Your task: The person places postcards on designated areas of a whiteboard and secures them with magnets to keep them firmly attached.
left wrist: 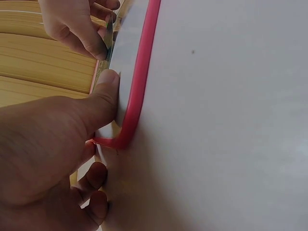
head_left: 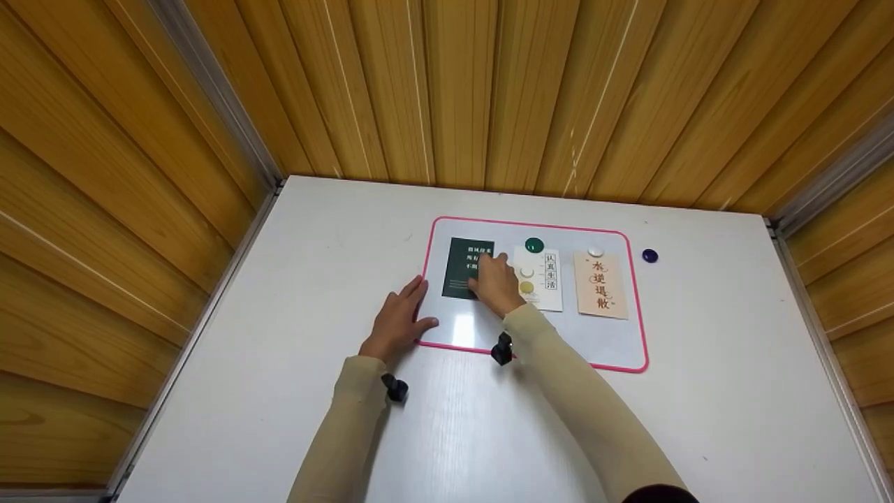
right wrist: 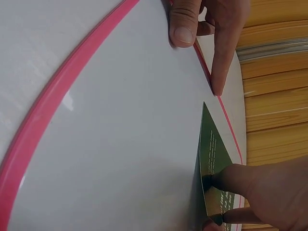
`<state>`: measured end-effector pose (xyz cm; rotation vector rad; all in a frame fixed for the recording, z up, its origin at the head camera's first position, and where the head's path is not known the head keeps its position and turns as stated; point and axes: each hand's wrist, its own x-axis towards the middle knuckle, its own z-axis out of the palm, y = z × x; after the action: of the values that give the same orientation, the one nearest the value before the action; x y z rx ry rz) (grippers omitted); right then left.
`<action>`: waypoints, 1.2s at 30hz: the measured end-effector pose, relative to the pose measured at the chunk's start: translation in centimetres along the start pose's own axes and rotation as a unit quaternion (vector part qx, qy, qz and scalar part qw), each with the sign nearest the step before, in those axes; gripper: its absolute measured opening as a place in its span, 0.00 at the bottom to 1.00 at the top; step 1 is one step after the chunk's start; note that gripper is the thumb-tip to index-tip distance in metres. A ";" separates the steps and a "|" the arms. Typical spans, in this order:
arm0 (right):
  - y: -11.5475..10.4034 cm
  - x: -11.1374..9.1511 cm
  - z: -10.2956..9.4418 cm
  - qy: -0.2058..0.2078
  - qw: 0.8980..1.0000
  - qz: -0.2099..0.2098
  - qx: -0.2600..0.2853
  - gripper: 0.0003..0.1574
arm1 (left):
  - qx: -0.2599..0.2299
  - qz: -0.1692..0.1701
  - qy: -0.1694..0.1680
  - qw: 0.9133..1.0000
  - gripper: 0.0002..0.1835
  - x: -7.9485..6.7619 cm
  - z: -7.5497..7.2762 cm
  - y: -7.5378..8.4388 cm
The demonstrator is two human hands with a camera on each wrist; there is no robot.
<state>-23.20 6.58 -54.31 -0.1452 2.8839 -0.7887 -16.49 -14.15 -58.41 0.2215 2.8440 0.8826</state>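
Note:
A whiteboard [head_left: 482,328] with a pink rim lies flat on the table. My right hand [head_left: 497,285] pinches the dark green card [head_left: 457,276] on the board's left part; in the right wrist view the near edge of that card [right wrist: 210,139] stands slightly raised off the surface. My left hand [head_left: 398,318] rests at the board's lower left corner, thumb on the white surface and fingers along the left rim. Right of my right hand lies a white card [head_left: 552,297] with a green round magnet [head_left: 534,244] at its top. A peach card [head_left: 601,290] sits farther right, under a white magnet [head_left: 595,251].
A dark blue round magnet [head_left: 650,256] lies on the table [head_left: 719,335], just beyond the board's right rim. Wood-look panels [head_left: 454,91] wall the table at the back and both sides. A small black device [head_left: 501,349] sits at my right wrist.

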 end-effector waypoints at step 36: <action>0.0 -0.1 -0.5 0.007 1.000 -0.005 -0.015 0.30 | -0.012 0.005 0.001 1.000 0.45 -0.3 -0.2 0.1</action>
<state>-23.20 6.85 -53.90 -0.1570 2.9111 -0.7517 -16.25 -14.20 -58.18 0.2322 2.8344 0.9177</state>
